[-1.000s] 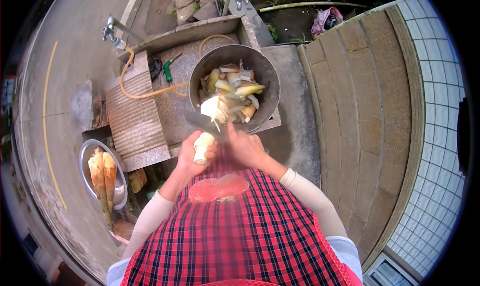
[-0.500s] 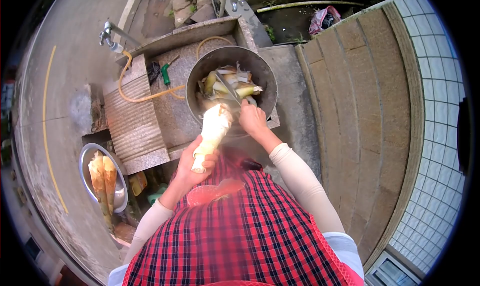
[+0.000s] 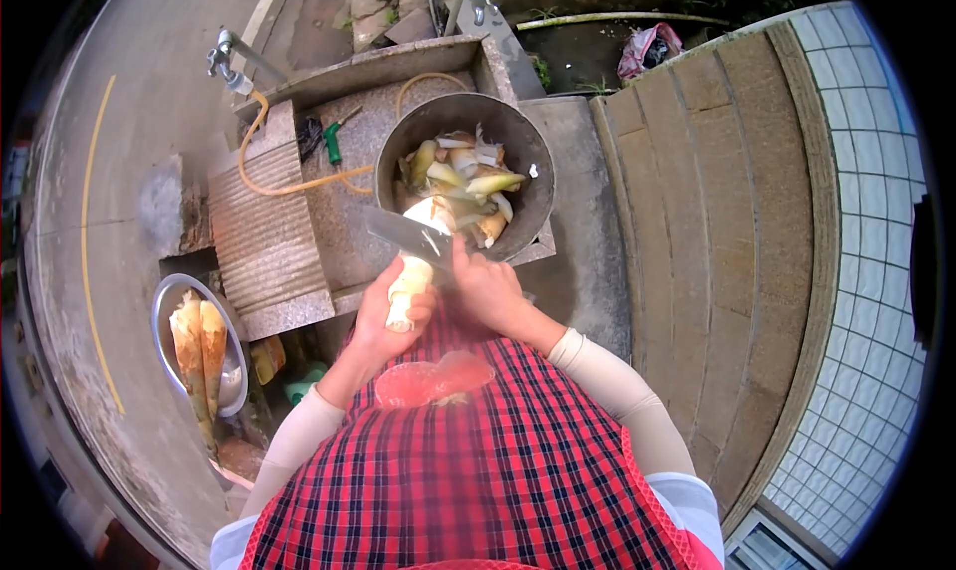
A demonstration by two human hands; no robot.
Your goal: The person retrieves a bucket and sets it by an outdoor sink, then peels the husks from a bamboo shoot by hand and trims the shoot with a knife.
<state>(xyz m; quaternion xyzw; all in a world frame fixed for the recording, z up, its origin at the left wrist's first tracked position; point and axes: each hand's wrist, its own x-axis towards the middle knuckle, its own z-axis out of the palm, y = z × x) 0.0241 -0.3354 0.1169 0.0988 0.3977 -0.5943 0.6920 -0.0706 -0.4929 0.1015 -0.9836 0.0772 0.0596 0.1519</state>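
My left hand is wrapped round the lower end of a peeled, pale bamboo shoot, which points up and away from me. In my right hand is a knife with a broad blade, lying across the upper part of the shoot. The blade hides some of the shoot, and I cannot tell how deep it sits. Just beyond both hands stands a deep metal pot. Cut husks and pale green pieces lie inside it.
A metal basin at left holds unpeeled bamboo shoots. Behind the pot is a stone sink with a ribbed washboard slab, an orange hose and a green spray nozzle. Stone steps run along the right.
My right hand has moved left and toward me, bringing the knife from over the pot onto the shoot. My left hand still grips the shoot.
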